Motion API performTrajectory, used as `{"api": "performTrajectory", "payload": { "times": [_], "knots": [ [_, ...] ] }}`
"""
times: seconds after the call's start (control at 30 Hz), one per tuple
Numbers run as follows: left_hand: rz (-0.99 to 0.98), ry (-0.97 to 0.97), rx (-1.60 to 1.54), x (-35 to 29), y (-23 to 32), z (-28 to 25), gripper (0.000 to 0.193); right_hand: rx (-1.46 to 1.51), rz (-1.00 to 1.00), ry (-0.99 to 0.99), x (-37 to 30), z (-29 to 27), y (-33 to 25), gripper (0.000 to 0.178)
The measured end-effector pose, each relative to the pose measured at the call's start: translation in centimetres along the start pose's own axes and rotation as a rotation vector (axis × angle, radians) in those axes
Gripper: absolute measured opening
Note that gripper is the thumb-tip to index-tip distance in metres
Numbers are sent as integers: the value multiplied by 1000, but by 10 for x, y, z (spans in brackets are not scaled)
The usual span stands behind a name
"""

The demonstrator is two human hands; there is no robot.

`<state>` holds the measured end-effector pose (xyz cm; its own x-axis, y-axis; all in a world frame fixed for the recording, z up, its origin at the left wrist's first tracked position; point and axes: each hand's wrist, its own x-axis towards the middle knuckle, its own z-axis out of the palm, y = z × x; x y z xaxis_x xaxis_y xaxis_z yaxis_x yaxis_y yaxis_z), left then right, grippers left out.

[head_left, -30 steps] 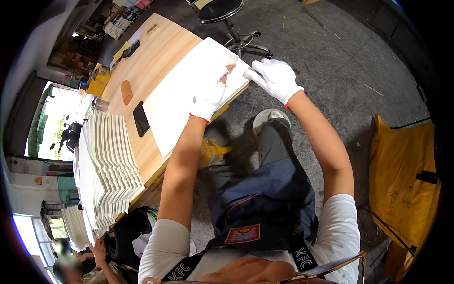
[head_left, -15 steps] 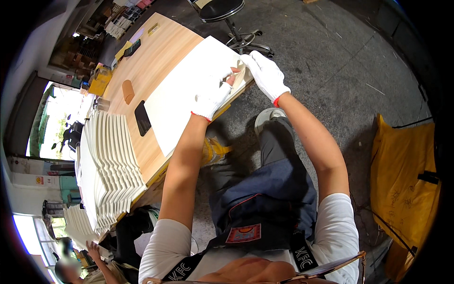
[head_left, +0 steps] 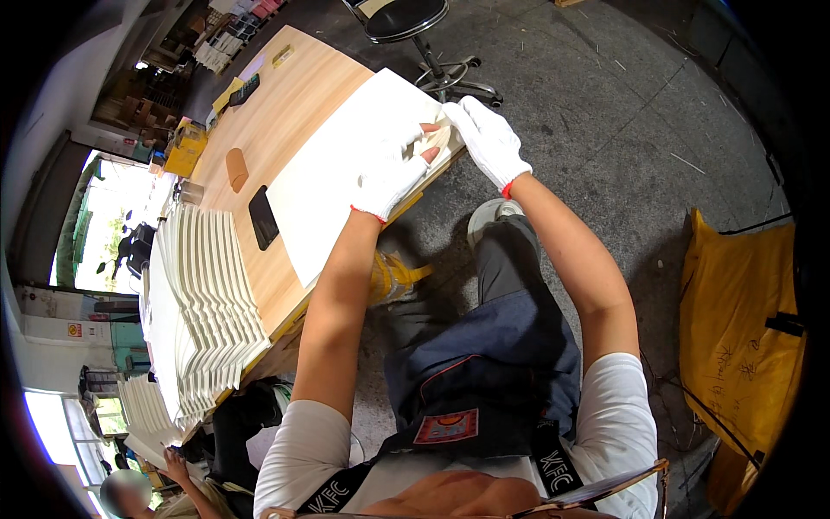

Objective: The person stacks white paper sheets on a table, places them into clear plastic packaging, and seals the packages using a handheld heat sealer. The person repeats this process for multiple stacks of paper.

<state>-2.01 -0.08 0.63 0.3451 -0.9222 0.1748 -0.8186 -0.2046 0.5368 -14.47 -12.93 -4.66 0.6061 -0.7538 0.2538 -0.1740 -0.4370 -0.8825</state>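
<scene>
Wooden tabletop [head_left: 290, 108] lies partly hidden beneath white sheets [head_left: 328, 182].

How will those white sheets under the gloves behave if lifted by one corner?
The white sheets seem floppy, bending at the corner between the left hand and right hand. Each looks thin, so probably light and easily creased.

The premises are presenting as a workshop: large white sheets [head_left: 324, 190] are lying on a wood-topped table [head_left: 294, 91], a tall rippled stack [head_left: 207, 303] is standing alongside, brown cartons [head_left: 143, 112] are filling the background, a wheeled stool [head_left: 411, 22] is occupying stained grey floor [head_left: 596, 121], and a second person [head_left: 178, 470] is working nearby.
</scene>
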Motion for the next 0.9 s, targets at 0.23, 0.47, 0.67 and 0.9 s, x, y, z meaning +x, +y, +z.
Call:
{"api": "performTrajectory", "payload": {
  "times": [0.23, 0.47, 0.67, 0.9],
  "knots": [
    [379, 195, 246, -6, -3, 10, 45, -340, -73, 85, 0, -31, 13, 52],
    [172, 64, 270, -2, -4, 2, 40, -565, -382, -12, -3, -26, 15, 44],
    [74, 52, 306, 21, -25, 5, 34, -672, -478, -30, 4, -26, 7, 40],
    [7, 14, 240, 20, -18, 5, 32, -284, -255, -107, 13, -15, 1, 47]
  ]
}}
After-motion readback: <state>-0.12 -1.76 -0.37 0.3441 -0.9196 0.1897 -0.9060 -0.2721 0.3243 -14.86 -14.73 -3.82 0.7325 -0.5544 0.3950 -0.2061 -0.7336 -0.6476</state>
